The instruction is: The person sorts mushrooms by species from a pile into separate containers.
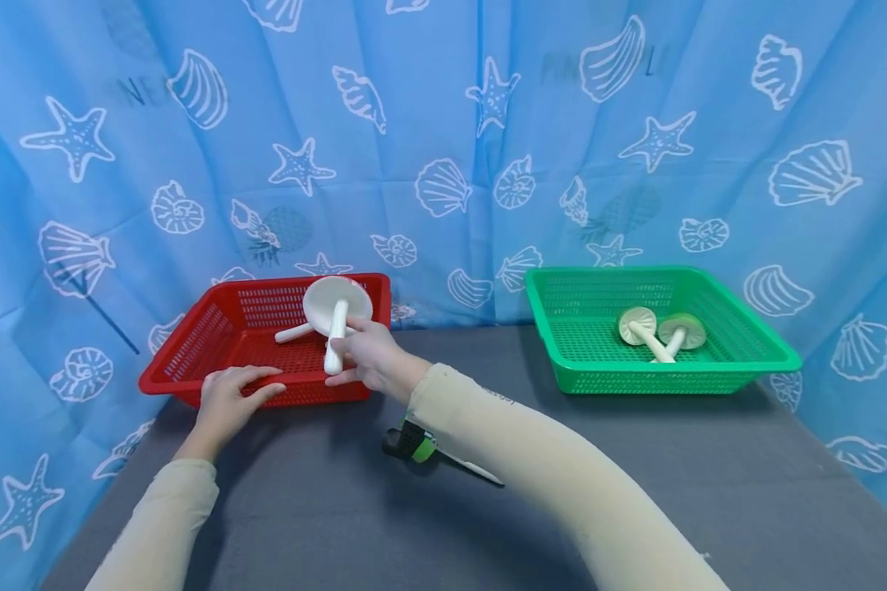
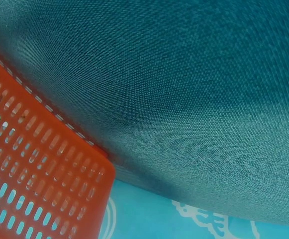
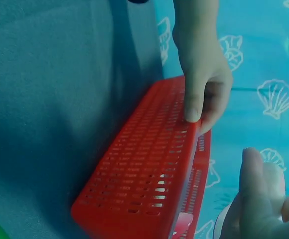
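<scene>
The right hand (image 1: pixel 373 355), at centre-left of the head view, pinches the stem of a white mushroom (image 1: pixel 338 316) between thumb and fingers. The mushroom is held over the right-hand part of the red basket (image 1: pixel 310 394), cap upward, pale underside facing the camera. The left hand (image 1: pixel 229 400), left of the frame centre, clasps the front rim of the same basket; the right wrist view shows its thumb against the outer wall and its fingers behind the rim. Behind the held unit, another pale stem (image 1: pixel 293 334) shows inside the red basket; its cap is hidden. The green basket (image 1: pixel 650 382), at right of the frame, contains two mushrooms, a left one (image 1: pixel 639 325) and a right one (image 1: pixel 684 331). Both baskets stand on a grey cloth surface (image 1: pixel 303 509) before a blue shell-print curtain (image 1: pixel 414 107).
</scene>
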The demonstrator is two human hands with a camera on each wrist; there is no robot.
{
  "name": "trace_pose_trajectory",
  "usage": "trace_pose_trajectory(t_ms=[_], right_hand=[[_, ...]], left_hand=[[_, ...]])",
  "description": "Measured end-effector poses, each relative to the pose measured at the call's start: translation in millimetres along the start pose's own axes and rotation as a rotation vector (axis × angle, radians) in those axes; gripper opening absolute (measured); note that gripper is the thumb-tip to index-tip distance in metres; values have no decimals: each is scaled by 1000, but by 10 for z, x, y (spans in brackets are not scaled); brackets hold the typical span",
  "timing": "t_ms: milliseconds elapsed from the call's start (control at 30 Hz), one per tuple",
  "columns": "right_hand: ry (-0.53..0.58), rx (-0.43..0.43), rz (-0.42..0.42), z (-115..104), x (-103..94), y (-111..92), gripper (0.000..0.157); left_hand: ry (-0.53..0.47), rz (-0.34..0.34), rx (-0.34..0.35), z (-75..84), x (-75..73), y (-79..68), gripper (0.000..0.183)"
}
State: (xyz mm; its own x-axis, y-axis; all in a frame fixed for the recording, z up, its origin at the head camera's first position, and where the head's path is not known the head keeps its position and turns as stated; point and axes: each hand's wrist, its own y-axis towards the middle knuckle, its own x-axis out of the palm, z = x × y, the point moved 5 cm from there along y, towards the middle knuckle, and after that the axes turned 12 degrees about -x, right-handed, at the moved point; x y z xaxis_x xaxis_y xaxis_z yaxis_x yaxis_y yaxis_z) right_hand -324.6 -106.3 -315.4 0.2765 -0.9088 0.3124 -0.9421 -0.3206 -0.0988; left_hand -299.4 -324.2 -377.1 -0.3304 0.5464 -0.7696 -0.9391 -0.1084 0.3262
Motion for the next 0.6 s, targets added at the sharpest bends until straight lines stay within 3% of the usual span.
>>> trace_pose_trajectory(t_ms=[133,333,600], right_hand=[[-21,-28,11,-12,29,129,58],[-145,-88,36,-20,16,281,55],[-228,-68,12,-4,-95,163,48]], left_hand=[[1,-5,-8,6,11,10,41],[0,-6,-11,14,51,15,39],[-4,30,14,21,14,-1,36]])
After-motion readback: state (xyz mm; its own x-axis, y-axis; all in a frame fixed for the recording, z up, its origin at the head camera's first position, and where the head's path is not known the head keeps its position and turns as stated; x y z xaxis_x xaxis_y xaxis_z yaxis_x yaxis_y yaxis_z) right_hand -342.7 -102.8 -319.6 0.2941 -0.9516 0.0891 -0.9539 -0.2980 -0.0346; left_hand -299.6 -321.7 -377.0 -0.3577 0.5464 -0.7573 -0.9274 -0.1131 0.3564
